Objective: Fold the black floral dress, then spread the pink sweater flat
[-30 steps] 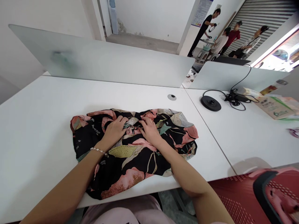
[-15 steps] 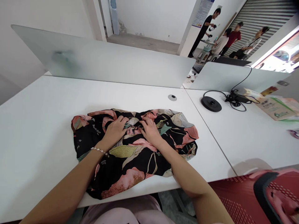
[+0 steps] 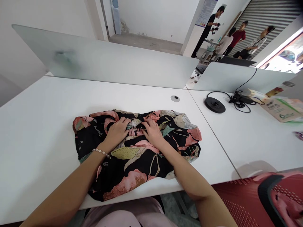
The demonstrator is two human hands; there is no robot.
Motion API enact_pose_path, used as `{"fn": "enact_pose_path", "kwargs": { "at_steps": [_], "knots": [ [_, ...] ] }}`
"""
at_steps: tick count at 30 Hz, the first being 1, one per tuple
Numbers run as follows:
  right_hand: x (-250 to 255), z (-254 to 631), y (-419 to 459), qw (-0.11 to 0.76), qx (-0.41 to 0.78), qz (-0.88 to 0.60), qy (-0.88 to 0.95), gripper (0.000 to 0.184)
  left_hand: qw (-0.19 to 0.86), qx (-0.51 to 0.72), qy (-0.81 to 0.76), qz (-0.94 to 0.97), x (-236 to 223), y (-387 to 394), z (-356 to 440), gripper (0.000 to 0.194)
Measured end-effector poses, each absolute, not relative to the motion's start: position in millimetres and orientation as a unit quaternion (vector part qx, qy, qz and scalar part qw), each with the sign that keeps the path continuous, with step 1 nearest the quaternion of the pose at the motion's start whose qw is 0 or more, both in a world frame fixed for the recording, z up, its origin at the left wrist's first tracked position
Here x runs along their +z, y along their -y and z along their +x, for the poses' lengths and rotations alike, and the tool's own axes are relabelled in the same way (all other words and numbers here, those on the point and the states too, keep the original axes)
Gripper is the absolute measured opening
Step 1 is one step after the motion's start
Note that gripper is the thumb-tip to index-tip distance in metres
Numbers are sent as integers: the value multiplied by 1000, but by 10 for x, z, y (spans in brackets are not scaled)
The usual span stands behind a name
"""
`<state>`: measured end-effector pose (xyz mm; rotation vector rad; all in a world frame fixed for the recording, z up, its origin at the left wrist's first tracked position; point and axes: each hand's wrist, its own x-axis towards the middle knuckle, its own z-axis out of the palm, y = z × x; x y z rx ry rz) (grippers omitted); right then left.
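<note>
A bunched black garment [image 3: 139, 160] with a pink, green and beige floral print lies on the white table in front of me. On its upper middle, my left hand [image 3: 117, 130] has its fingers curled into the fabric, closed on a fold. A beaded bracelet circles that wrist. Just to the right, my right hand [image 3: 152, 132] also grips the cloth, thumb and fingers bent around gathered folds. A small gap with crumpled pink and green fabric separates the two hands. The fingertips are partly hidden in the folds.
A frosted divider [image 3: 123, 64] runs along the back of the table [image 3: 30, 126]. On the right are a black round kettle base [image 3: 214, 105], tangled cables [image 3: 239, 100] and a cardboard box [image 3: 280, 109]. A red chair [image 3: 239, 198] stands at lower right. Several people are in the background.
Both hands and the garment hold nearly the same position. The whole view has shifted very slightly, and a person in the background has raised a dark object a little.
</note>
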<state>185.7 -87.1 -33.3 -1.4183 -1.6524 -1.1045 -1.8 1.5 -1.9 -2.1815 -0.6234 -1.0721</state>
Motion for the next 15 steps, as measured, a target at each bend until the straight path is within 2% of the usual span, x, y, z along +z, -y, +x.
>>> {"fn": "enact_pose_path", "kwargs": {
  "at_steps": [15],
  "knots": [
    [-322,1850,886,341,-419,-552,635,32,314,-402,239,-826,-21,-27,-23,28]
  ]
}}
